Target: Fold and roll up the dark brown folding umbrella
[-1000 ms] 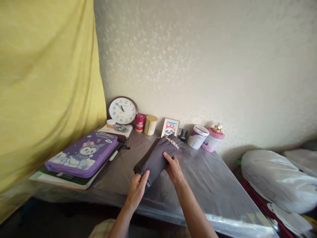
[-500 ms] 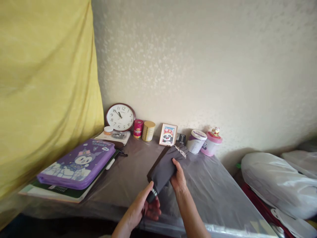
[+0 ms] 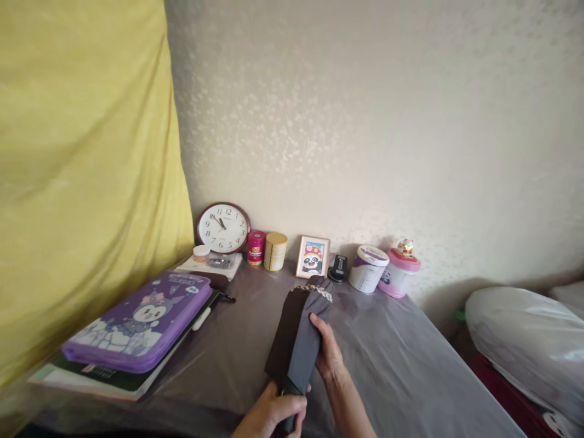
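Observation:
A folded dark umbrella (image 3: 296,340) is held over the table, its far end angled toward the wall and a braided cord (image 3: 322,292) lying across that end. My left hand (image 3: 276,407) wraps around the handle at the near end, which it mostly covers. Along the right side of the canopy, my right hand (image 3: 326,350) grips the cloth with the thumb on top; its other fingers are hidden behind and under the umbrella.
Left on the plastic-covered table (image 3: 383,359) lies a purple case (image 3: 146,316) on notebooks. Along the wall stand a clock (image 3: 224,227), a red can (image 3: 256,248), a yellow can (image 3: 275,252), a picture frame (image 3: 312,257), a black stapler-like item (image 3: 338,267) and two tubs (image 3: 368,269).
My left hand has closed around the umbrella's handle. The umbrella has come lower and nearer, turned more upright in view. The camera view has tilted up slightly.

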The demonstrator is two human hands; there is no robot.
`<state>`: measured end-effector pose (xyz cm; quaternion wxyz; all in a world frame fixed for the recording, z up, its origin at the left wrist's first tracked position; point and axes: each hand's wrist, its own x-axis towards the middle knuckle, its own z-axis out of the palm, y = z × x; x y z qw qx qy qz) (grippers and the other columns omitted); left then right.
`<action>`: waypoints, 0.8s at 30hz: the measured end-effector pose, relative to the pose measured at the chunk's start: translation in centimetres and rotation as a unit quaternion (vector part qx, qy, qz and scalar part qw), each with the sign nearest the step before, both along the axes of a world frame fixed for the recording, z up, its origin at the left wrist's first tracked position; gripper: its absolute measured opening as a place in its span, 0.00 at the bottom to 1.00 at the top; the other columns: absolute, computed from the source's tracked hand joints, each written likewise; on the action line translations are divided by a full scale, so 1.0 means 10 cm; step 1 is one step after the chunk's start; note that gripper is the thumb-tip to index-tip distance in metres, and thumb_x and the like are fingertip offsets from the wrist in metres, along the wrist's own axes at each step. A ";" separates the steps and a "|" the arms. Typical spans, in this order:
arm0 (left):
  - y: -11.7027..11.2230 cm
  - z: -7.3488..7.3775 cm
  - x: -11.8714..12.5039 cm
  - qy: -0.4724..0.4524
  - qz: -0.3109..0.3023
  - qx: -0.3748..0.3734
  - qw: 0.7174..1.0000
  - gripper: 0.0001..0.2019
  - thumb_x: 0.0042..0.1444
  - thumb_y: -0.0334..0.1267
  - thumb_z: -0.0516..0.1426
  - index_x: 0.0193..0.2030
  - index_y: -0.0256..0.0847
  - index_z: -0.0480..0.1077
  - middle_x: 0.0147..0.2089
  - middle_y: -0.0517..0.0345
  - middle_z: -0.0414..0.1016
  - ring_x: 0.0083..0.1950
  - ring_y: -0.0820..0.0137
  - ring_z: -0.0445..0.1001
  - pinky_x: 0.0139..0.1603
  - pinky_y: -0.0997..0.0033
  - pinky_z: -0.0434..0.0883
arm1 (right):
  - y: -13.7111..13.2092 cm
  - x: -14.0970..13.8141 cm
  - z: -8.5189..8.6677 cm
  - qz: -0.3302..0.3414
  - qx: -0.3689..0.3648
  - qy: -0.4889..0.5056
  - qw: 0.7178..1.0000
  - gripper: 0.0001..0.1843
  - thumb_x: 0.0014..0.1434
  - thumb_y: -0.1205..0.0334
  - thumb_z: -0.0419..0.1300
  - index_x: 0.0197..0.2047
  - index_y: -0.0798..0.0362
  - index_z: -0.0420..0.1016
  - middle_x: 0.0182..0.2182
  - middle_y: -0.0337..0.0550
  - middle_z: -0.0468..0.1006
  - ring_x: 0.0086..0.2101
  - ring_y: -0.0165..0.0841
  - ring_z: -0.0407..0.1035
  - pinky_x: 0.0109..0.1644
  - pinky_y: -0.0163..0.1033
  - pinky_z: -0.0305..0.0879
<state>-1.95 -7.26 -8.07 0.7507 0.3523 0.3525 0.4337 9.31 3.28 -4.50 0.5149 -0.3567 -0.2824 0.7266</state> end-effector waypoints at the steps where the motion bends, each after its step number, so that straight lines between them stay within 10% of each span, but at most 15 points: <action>1: 0.01 -0.01 0.01 0.051 0.015 0.007 0.999 0.16 0.46 0.43 0.58 0.40 0.37 0.68 0.24 0.62 0.66 0.20 0.78 0.61 0.21 0.77 0.56 | 0.02 0.01 0.00 -0.001 0.014 -0.014 1.000 0.21 0.40 0.55 0.67 0.37 0.55 0.73 0.26 0.42 0.78 0.24 0.34 0.71 0.30 0.37 0.67; 6: 0.13 -0.02 0.09 0.222 0.059 0.011 0.973 0.14 0.45 0.45 0.58 0.36 0.38 0.71 0.25 0.59 0.70 0.29 0.70 0.68 0.31 0.74 0.62 | 0.11 0.04 0.02 0.019 0.063 -0.050 0.997 0.21 0.41 0.56 0.67 0.39 0.56 0.73 0.30 0.44 0.79 0.28 0.37 0.72 0.34 0.39 0.67; 14: 0.54 -0.08 0.34 0.535 0.140 0.116 0.825 0.14 0.46 0.42 0.55 0.37 0.37 0.73 0.40 0.45 0.74 0.46 0.60 0.70 0.45 0.70 0.62 | 0.31 0.24 0.17 -0.024 0.096 -0.043 0.994 0.26 0.40 0.57 0.68 0.43 0.58 0.71 0.35 0.47 0.79 0.33 0.40 0.73 0.38 0.42 0.68; 21: 0.77 -0.44 0.49 0.509 0.161 0.114 0.838 0.08 0.42 0.44 0.59 0.21 0.42 0.69 0.27 0.49 0.72 0.36 0.55 0.71 0.40 0.61 0.62 | 0.44 0.43 0.13 -0.093 0.056 -0.018 0.994 0.27 0.38 0.61 0.69 0.43 0.56 0.71 0.36 0.46 0.79 0.34 0.40 0.74 0.37 0.41 0.70; 24: 0.74 -0.36 0.51 0.410 0.179 0.091 0.890 0.09 0.39 0.43 0.62 0.24 0.42 0.69 0.27 0.52 0.71 0.37 0.59 0.71 0.38 0.67 0.62 | 0.48 0.47 0.05 -0.079 0.006 0.016 0.997 0.23 0.40 0.60 0.68 0.41 0.58 0.72 0.30 0.47 0.80 0.29 0.39 0.75 0.35 0.42 0.71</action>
